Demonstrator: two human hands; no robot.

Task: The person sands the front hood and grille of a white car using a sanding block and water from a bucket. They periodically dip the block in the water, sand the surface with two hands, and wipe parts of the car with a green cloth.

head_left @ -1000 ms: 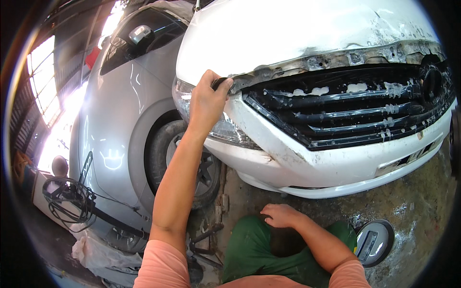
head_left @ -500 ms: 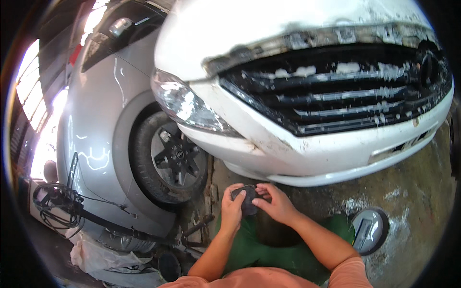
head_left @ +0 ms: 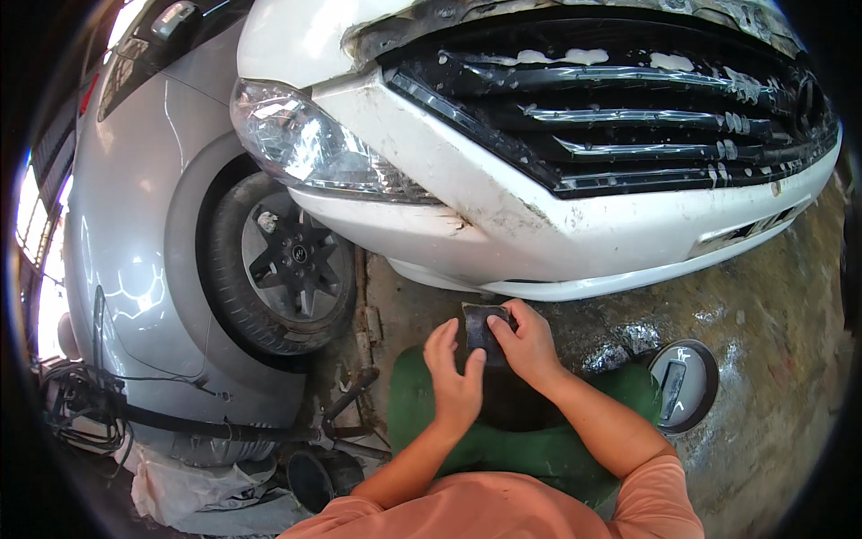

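A small dark piece of sandpaper (head_left: 485, 331), curved along its edges, is pinched in my right hand (head_left: 532, 345) above my lap. The right thumb lies across its face, and the fingers behind it are partly hidden. Just to its left, my left hand (head_left: 456, 373) has its thumb and fingers apart. The left thumb tip comes close to the sheet's lower edge; whether it touches I cannot tell. In front of both hands is the white car's bumper (head_left: 503, 238), scuffed and stained, below a black grille (head_left: 646, 121) with whitish smears.
On the wet floor at right stands a round basin (head_left: 709, 404) of greyish water with a dark rectangular block (head_left: 673, 388) in it. To the left are a silver car (head_left: 135, 234), its wheel (head_left: 296, 256), a long dark bar (head_left: 224, 429), a dark bucket (head_left: 310, 478) and coiled cables (head_left: 76, 400).
My left hand has let go of the sandpaper and opened beside it. The right hand now holds the sheet alone, more spread out. The view has shifted, so the cars sit higher and further left.
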